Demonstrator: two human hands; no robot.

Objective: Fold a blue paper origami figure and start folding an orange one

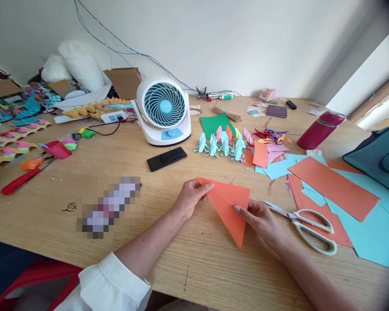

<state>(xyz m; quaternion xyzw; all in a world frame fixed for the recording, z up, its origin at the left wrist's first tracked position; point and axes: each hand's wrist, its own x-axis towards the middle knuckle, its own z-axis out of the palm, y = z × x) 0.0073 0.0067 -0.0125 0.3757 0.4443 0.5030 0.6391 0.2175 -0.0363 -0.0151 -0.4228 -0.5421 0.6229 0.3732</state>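
The single camera sits on the person's head, at the near edge of the table (84, 185), facing forward and down. The left hand (191, 196), right hand (262, 220) and paper (228, 203) lie close, bottom centre; fan (164, 108) and wall (262, 43) lie far. The wide lens bends the edges.

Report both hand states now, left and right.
left hand: shut, pinching orange paper at its upper corner.
right hand: shut, pinching orange paper's right edge.

left hand (191, 196): fingers pinched shut | right hand (262, 219): fingers pinched shut | forearms converging
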